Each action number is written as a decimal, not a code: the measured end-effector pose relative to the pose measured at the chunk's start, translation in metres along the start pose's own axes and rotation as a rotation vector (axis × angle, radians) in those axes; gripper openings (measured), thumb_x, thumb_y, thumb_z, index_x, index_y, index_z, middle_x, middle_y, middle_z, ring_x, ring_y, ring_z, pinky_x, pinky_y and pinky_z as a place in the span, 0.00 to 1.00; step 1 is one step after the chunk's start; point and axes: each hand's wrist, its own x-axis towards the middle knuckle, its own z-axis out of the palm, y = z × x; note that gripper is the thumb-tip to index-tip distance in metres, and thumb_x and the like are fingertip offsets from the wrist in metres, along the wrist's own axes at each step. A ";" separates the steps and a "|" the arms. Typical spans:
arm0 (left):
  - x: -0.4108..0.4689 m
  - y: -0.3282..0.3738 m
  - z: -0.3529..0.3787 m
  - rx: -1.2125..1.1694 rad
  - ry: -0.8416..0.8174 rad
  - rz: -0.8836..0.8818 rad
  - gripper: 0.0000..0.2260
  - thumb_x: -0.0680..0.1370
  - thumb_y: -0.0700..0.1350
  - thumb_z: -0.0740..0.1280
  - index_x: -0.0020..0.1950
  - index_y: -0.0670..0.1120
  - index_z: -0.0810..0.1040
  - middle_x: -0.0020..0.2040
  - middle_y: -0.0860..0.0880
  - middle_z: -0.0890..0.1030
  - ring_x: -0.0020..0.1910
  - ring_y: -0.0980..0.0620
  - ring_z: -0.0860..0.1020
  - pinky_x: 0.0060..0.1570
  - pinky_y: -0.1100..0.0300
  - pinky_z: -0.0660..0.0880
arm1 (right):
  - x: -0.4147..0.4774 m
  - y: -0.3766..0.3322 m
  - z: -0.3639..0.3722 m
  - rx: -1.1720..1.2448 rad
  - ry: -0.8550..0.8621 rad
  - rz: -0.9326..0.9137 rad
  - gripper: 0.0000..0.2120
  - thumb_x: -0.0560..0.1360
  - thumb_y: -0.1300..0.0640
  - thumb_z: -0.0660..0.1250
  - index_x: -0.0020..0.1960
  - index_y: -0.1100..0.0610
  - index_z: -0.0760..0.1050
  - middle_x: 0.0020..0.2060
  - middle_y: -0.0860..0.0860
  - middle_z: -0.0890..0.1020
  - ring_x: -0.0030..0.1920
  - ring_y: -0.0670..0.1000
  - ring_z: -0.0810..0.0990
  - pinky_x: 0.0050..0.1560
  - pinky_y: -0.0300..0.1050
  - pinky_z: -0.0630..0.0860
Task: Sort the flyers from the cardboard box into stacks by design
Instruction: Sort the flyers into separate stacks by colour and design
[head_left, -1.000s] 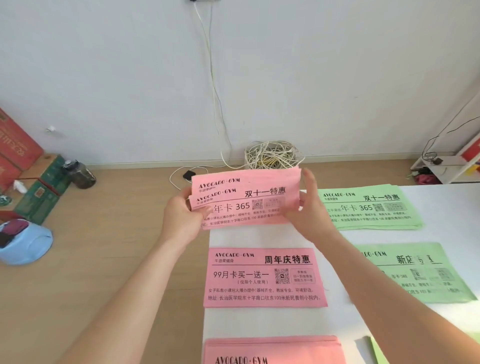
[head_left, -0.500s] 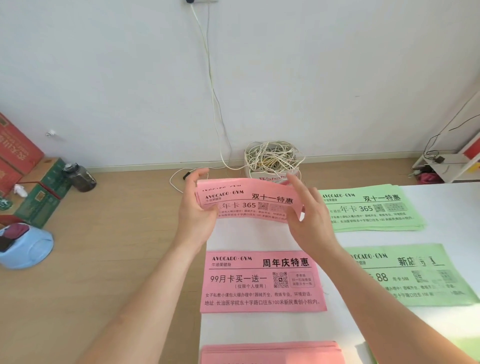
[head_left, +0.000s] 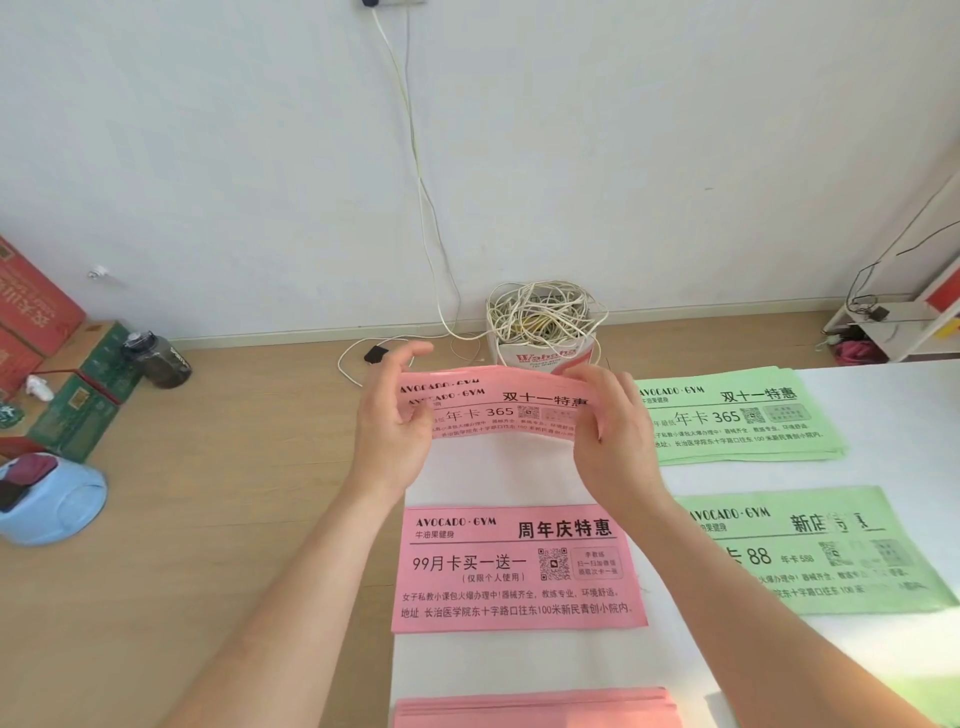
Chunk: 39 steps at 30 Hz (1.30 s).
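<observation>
I hold a small stack of pink "365" flyers (head_left: 498, 410) above the far left part of the white table (head_left: 519, 660). My left hand (head_left: 395, 431) grips its left end and my right hand (head_left: 613, 436) grips its right end; the stack lies nearly flat and bows slightly. Below it on the table lies a pink "99" flyer (head_left: 519, 569). A pink stack (head_left: 535, 709) sits at the near edge. To the right lie a green "365" stack (head_left: 737, 421) and a green "88" flyer (head_left: 815, 551). No cardboard flyer box is visible.
A white box of tangled cable (head_left: 543, 332) stands on the wooden floor behind the table. At left are red and green cartons (head_left: 57, 364), a dark bottle (head_left: 156, 358) and a blue plastic object (head_left: 47, 499). A white shelf (head_left: 893, 327) stands at far right.
The pink stack has tipped from facing me to nearly flat and dropped toward the table's far left. Both hands kept hold of its ends.
</observation>
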 end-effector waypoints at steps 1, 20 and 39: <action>0.001 -0.002 0.001 -0.020 -0.011 -0.012 0.28 0.69 0.30 0.65 0.59 0.60 0.73 0.58 0.53 0.75 0.57 0.46 0.74 0.52 0.51 0.75 | 0.000 0.000 0.001 0.011 -0.009 0.013 0.28 0.70 0.74 0.57 0.64 0.51 0.71 0.53 0.52 0.74 0.53 0.34 0.68 0.50 0.23 0.64; 0.008 -0.009 0.004 0.151 -0.050 0.134 0.15 0.80 0.42 0.63 0.63 0.57 0.76 0.51 0.48 0.73 0.51 0.58 0.73 0.54 0.65 0.69 | 0.002 -0.001 0.015 0.040 0.006 0.066 0.28 0.77 0.69 0.55 0.70 0.45 0.68 0.50 0.51 0.71 0.47 0.36 0.68 0.48 0.20 0.62; 0.013 -0.011 -0.003 0.278 0.027 0.001 0.17 0.75 0.32 0.63 0.55 0.52 0.76 0.51 0.52 0.79 0.46 0.61 0.77 0.46 0.68 0.71 | 0.019 0.004 0.001 -0.103 -0.155 0.166 0.31 0.69 0.73 0.54 0.65 0.49 0.73 0.51 0.52 0.76 0.50 0.50 0.75 0.51 0.38 0.70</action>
